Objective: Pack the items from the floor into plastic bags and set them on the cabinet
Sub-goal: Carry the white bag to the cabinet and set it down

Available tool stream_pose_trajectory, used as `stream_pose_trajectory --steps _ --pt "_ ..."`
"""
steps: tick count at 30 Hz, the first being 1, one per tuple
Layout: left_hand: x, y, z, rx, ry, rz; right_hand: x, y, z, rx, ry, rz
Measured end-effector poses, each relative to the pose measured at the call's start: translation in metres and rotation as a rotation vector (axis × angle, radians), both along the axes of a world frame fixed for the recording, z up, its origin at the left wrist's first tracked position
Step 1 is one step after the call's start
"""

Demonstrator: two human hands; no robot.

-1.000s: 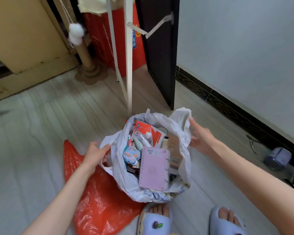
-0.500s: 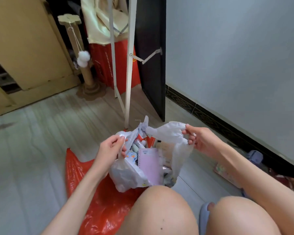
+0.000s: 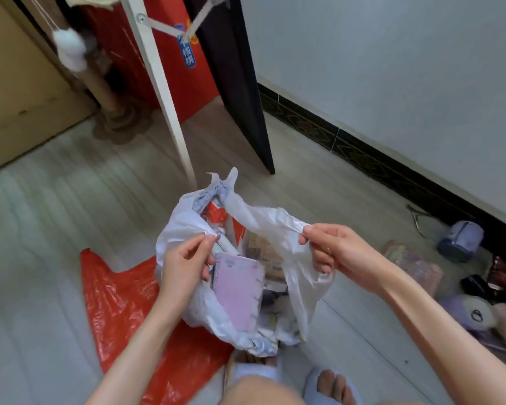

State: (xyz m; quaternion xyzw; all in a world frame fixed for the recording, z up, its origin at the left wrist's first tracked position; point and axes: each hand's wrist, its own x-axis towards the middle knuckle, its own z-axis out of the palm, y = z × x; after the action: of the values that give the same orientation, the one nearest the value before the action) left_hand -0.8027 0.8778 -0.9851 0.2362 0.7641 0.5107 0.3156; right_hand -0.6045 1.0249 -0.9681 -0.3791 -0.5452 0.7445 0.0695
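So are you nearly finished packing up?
Partly. The white bag already holds a pink notebook and boxes. The left hand and right hand pinch its handles. A red bag lies flat, a blue jar and plush toys wait on the floor. No cabinet step yet.

L hand & R hand: both forearms reach fwd, fingers curled, each pinching a white plastic bag handle, apart.
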Motion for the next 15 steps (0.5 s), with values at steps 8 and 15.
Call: stream_pose_trajectory --steps 8,15 --pt "0.003 -0.027 0.078 -0.259 -0.177 0.112 -0.022 -0.020 0.074 -0.121 -0.307 -0.043" --pt "-0.009 -0.041 0.174 -0.450 -0.371 0.216 -0.068 -0.041 0.176 0.061 -0.582 0.027"
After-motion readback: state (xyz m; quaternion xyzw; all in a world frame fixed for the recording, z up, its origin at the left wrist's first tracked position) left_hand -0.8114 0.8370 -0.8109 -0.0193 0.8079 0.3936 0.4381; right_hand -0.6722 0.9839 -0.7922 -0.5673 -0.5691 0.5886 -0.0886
